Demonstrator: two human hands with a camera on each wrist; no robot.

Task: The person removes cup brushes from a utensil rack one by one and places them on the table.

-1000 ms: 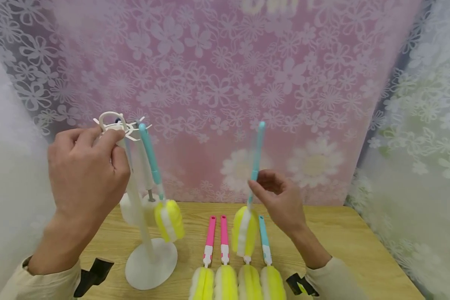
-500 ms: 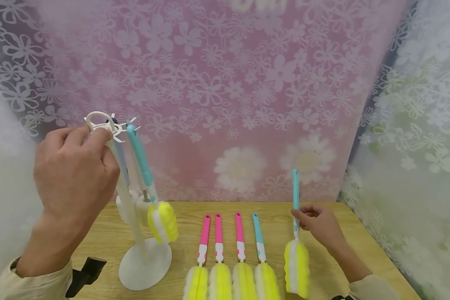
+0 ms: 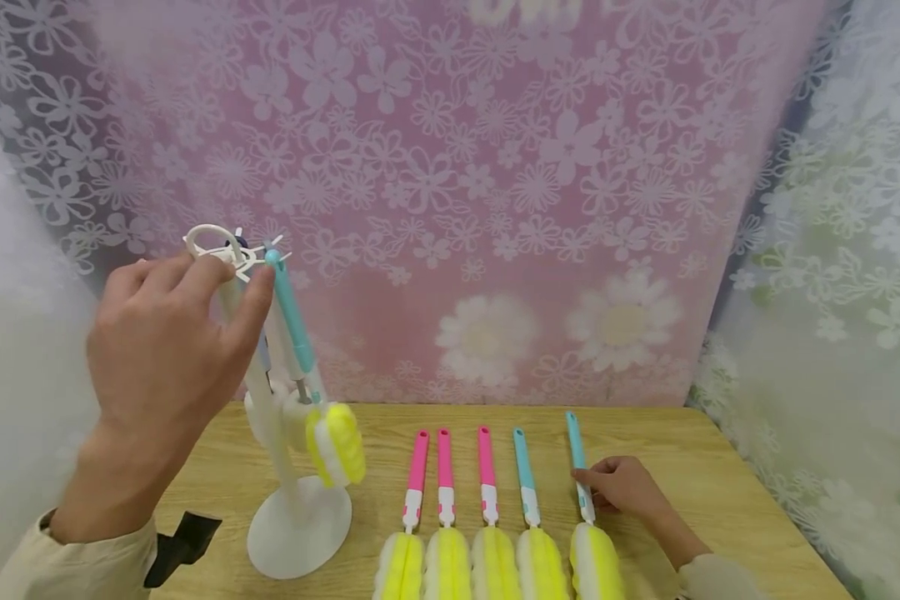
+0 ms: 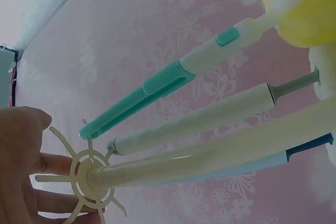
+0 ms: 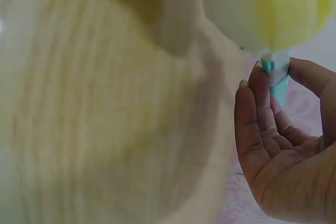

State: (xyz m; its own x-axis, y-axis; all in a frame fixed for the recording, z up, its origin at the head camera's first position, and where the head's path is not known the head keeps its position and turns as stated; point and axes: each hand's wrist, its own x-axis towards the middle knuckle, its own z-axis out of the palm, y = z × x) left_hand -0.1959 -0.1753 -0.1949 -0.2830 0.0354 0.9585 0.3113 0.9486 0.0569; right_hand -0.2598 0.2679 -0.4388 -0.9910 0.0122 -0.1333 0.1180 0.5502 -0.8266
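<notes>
My left hand (image 3: 172, 342) has its fingers bent over the hooked top of a white rack (image 3: 300, 533); its thumb stands apart, near the hanging blue-handled brush. In the left wrist view the fingers lie behind the hook wheel (image 4: 90, 174). My right hand (image 3: 626, 487) pinches the lower handle of a blue-handled bottle brush (image 3: 598, 567) with a yellow and white sponge head. This brush is low over the table at the right end of a row; whether its handle touches the wood is unclear. Thumb and fingertips meet its white neck (image 5: 280, 66) in the right wrist view.
On the wooden table (image 3: 675, 433) lie three pink-handled brushes (image 3: 484, 458) and another blue-handled brush (image 3: 525, 471), side by side. From the rack hang a blue-handled sponge brush (image 3: 292, 317) and other brushes with white heads. A floral backdrop (image 3: 420, 167) stands behind.
My right hand has carried the blue-handled brush right and down to the row's end. Another pink-handled brush, formerly behind it, shows fully. My left thumb has moved outward from the rack.
</notes>
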